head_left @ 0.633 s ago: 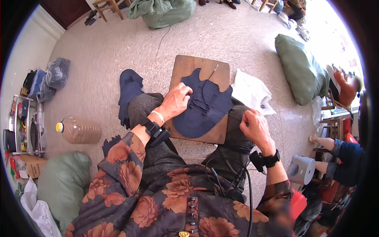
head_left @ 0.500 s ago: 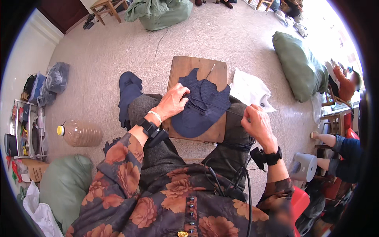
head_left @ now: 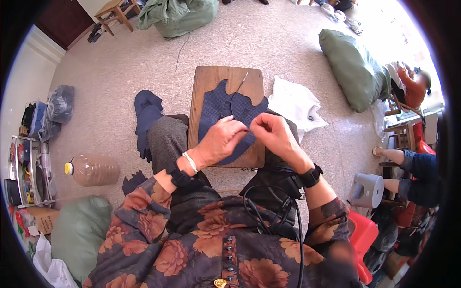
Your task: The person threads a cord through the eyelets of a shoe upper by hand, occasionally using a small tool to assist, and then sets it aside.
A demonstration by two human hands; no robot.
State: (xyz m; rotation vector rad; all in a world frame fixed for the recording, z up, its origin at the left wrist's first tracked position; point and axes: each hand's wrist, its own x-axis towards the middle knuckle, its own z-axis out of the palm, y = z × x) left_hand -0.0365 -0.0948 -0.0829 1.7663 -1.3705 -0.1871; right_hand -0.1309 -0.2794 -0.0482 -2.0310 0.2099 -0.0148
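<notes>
Hands draw close at centre frame — left hand and right hand partly block a navy fabric piece on a wooden bench. Whether either grip holds anything cannot be told. White cloth lies just right, a green sack upper right, a yellow-capped bottle at left.

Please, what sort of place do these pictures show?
Probably an indoor workroom, perhaps in a home: a dark blue fabric piece lies on a wooden board, a bulging green sack lies on the floor, and another person sits at the right.
</notes>
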